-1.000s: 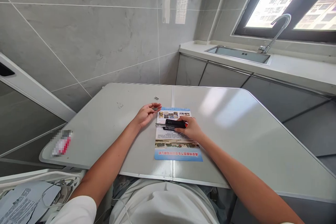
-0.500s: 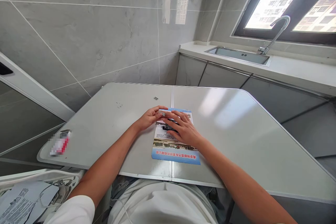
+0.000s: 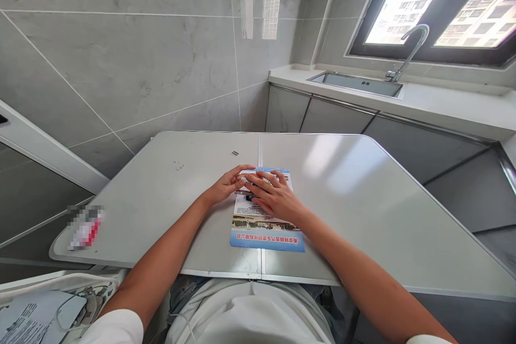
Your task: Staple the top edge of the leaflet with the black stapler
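The stapler (image 3: 249, 196) is lying on the leaflet (image 3: 266, 229) at mid-table (image 3: 363, 183), mostly covered by the right hand (image 3: 277, 200), which is resting flat with fingers spread. The left hand (image 3: 224, 186), fingers loosely curled, is touching its left end; whether it is pinching cannot be told. The long axis is running left to right; its pointing direction is hidden.

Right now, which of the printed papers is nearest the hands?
The colour leaflet with the blue bottom strip, flat on the table under the right hand, the left hand at its edge. The white sheets lie off the table, lower left.
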`<action>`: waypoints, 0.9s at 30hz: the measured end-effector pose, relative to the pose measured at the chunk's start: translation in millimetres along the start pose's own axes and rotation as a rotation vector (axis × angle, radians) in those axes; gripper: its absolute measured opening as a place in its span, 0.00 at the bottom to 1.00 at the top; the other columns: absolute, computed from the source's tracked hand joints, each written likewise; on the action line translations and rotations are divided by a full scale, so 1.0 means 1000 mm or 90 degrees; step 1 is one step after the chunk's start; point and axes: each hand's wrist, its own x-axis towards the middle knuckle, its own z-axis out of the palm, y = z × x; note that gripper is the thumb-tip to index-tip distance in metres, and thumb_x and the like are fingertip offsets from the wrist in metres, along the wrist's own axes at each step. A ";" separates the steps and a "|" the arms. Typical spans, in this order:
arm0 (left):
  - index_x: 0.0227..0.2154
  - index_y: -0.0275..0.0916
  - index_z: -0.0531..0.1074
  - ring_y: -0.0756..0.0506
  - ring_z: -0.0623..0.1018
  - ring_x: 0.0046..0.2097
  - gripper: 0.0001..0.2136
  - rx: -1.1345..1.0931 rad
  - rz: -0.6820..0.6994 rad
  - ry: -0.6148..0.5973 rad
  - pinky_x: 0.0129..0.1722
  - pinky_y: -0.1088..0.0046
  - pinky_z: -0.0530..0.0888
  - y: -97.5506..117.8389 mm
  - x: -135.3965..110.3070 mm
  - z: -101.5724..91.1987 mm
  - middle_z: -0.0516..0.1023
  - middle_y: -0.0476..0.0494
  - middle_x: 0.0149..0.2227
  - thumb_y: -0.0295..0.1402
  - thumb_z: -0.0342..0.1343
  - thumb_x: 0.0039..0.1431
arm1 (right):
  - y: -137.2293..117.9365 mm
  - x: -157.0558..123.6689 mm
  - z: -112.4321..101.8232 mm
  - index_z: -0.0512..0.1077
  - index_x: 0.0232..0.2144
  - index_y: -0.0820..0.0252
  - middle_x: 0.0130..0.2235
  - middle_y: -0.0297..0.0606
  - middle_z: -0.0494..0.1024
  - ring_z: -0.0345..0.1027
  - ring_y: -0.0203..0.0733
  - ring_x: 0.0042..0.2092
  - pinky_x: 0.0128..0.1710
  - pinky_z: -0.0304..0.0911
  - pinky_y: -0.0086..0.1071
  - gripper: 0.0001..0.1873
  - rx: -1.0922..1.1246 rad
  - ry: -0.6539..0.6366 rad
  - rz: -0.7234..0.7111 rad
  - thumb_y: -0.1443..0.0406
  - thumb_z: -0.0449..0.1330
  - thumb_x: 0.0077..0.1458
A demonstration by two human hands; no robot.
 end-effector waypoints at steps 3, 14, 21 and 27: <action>0.67 0.44 0.68 0.39 0.82 0.52 0.28 0.034 -0.015 0.022 0.53 0.64 0.76 -0.001 -0.001 -0.001 0.83 0.38 0.49 0.48 0.59 0.70 | 0.001 0.001 0.000 0.55 0.75 0.44 0.71 0.38 0.67 0.60 0.54 0.71 0.71 0.51 0.55 0.32 0.004 0.005 -0.003 0.63 0.55 0.74; 0.54 0.38 0.80 0.38 0.80 0.56 0.21 0.051 0.035 0.128 0.57 0.63 0.75 -0.005 0.007 0.005 0.83 0.35 0.53 0.48 0.61 0.68 | -0.002 0.004 0.003 0.57 0.74 0.52 0.70 0.43 0.68 0.61 0.55 0.71 0.68 0.53 0.55 0.29 -0.003 0.016 0.011 0.62 0.53 0.75; 0.64 0.40 0.73 0.39 0.81 0.50 0.28 0.043 0.013 0.080 0.53 0.64 0.75 -0.005 0.006 0.011 0.84 0.39 0.45 0.51 0.61 0.67 | -0.004 0.004 0.001 0.65 0.70 0.51 0.68 0.42 0.72 0.61 0.54 0.71 0.67 0.55 0.53 0.26 0.019 0.064 0.054 0.69 0.52 0.73; 0.68 0.44 0.67 0.36 0.75 0.64 0.31 -0.013 0.062 0.041 0.66 0.59 0.67 -0.002 0.003 0.017 0.79 0.34 0.60 0.55 0.56 0.69 | -0.007 0.002 0.002 0.64 0.70 0.50 0.67 0.43 0.73 0.63 0.52 0.70 0.68 0.53 0.52 0.27 0.049 0.113 0.079 0.69 0.52 0.73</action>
